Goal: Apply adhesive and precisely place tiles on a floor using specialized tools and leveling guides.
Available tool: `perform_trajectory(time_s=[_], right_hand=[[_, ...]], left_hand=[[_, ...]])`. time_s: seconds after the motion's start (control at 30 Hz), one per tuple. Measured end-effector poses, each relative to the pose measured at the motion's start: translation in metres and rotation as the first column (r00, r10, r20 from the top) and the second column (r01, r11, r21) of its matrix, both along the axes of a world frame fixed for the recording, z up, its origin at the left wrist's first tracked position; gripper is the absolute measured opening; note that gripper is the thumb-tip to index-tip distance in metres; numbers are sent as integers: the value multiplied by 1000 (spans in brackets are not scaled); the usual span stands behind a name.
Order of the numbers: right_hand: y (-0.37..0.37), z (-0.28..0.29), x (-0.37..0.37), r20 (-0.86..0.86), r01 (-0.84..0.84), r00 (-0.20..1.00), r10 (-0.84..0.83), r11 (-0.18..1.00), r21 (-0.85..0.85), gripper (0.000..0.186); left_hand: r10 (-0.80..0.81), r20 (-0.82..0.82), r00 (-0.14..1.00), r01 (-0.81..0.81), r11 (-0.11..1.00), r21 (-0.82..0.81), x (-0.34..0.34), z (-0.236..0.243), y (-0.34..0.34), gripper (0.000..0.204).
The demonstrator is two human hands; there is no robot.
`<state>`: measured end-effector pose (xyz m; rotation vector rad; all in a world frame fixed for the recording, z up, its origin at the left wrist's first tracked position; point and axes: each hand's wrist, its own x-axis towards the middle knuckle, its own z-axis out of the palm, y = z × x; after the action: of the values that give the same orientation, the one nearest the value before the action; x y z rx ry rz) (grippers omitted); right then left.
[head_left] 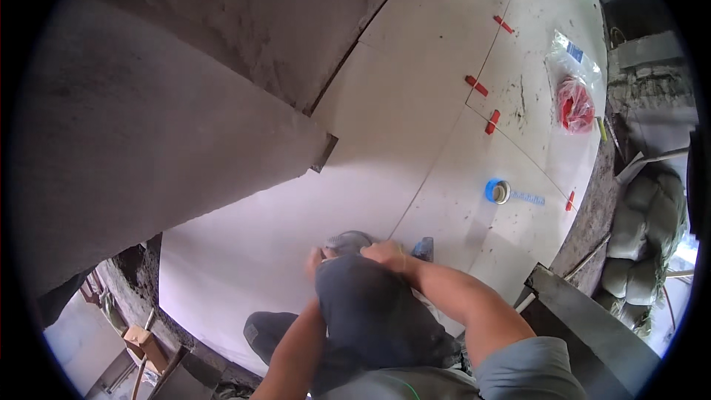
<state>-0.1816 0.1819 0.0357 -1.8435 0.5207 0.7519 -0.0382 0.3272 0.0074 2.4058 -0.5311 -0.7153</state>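
Note:
My left hand [316, 258] is at the left of a grey shoe [348, 239] beside my raised knee in dark trousers [352, 296], its fingers mostly hidden and blurred. My right hand [379, 253] touches the right side of the same shoe, fingers bent, their tips hidden. Just right of that hand, a small dark blue-grey object [423, 248] stands on the pale tiled floor [244, 267]. Further right lie a blue tape roll [498, 191] with a printed strip pulled out, red levelling wedges [492, 121] along the joints and a clear plastic bag of red pieces [576, 106].
A large grey wall or column [170, 118] rises at upper left. Stacked sacks [637, 230] and poles are beyond the right floor edge, with a dark board [578, 318] at lower right. A cardboard box [144, 344] and sticks lie past the rough lower-left edge.

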Motion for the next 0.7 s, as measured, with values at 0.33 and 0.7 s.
perform_trajectory(time_s=[0.33,0.7], right_hand=[[-6,25,45,-47,42,998,-49,991,-126,64],[18,20,113,-137,-463,886,443,857,-225,69]], left_hand=[[-76,255,964,25,980,199,33,11,-23,34],[-123,189,974,31,904,427,56,4,63,28]])
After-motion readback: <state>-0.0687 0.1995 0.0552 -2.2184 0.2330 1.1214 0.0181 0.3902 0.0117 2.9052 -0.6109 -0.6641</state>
